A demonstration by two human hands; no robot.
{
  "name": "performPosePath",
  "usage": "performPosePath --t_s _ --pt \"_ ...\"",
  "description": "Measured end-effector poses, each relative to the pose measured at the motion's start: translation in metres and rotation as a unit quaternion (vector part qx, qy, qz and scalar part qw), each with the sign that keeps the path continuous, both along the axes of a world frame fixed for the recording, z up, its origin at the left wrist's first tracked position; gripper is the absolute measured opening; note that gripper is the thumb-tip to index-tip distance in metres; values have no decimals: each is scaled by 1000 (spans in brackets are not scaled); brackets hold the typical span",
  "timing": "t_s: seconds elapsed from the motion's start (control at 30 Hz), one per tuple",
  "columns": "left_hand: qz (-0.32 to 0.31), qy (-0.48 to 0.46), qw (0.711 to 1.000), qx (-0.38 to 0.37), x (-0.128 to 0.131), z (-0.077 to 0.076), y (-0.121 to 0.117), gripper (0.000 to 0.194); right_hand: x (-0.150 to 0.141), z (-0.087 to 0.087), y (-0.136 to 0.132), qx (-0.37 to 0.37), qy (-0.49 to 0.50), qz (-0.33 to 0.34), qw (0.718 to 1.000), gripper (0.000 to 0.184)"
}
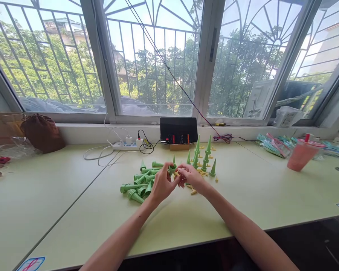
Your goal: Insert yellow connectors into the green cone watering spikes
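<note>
My left hand (161,185) grips a hollow green plastic spike (172,168), its wide mouth turned up toward me. Close against it, my right hand (192,177) pinches a small yellow plastic piece (176,174) at the spike's side; whether the piece sits in the spike I cannot tell. Left of my hands lies a loose pile of green spikes (141,181). To the right, several green spikes (208,150) stand point up, some stacked, with yellow pieces sticking out of their sides. Loose yellow pieces (192,191) lie beside and partly behind my right hand.
A phone (179,139) leans on a dark tablet (178,123) by the window. Left of it are a power strip (124,145) and cables. A tilted-looking red drink cup (303,155) and plastic packets (274,146) occupy the right. A brown bag (43,132) sits far left.
</note>
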State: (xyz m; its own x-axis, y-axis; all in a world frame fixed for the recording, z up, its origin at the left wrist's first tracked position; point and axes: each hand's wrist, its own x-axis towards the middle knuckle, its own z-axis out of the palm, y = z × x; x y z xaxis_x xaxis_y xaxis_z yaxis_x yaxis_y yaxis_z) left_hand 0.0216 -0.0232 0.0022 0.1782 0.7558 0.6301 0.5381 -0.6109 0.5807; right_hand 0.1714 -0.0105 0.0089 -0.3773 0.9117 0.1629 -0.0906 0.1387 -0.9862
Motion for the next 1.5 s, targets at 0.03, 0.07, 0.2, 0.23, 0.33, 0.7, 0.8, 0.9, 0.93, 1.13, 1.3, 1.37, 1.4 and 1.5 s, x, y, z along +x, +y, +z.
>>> performPosePath --t_s 0.03,0.07,0.2,0.23,0.33,0.7,0.8,0.9,0.93,1.13,1.3,1.37,1.4,1.5 --pt "-3 -2 1000 -3 0 0 0 32 0 1 -1 -7 3 1 1000 21" --pt "-6 -4 1000 -6 0 0 0 32 0 2 -1 -13 6 2 1000 20" --pt "-16 -17 1000 -16 0 1 -1 33 0 3 -3 -24 16 8 1000 23" --pt "-19 -22 999 -18 1 1 -1 33 0 2 -3 -24 16 8 1000 25" --pt "-25 -40 999 -17 1 1 0 33 -1 1 -2 -24 10 0 1000 31" --pt "-33 -65 997 -19 1 6 2 32 0 3 -5 3 -6 21 1000 39" --pt "-50 -64 996 -25 2 6 0 37 -1 0 -3 28 -20 2 999 38" --pt "-80 -77 993 -41 3 7 -2 44 -1 -3 -1 88 -55 -49 993 37" --pt "-85 -87 991 -48 2 8 -1 47 -1 -4 -2 116 -76 -73 988 36" --pt "-18 -151 985 -84 -2 12 4 33 0 -3 -8 276 -200 -167 925 33" --pt "13 -158 981 -112 -4 15 6 33 1 -5 -6 329 -239 -172 898 34" --pt "6 -148 982 -115 -4 13 7 33 2 -6 -4 342 -246 -172 891 34" --pt "1 -145 982 -117 -4 12 8 33 2 -7 -3 346 -248 -172 888 34" --pt "-20 -151 980 -131 -5 6 10 32 2 -7 -3 355 -249 -176 884 33"
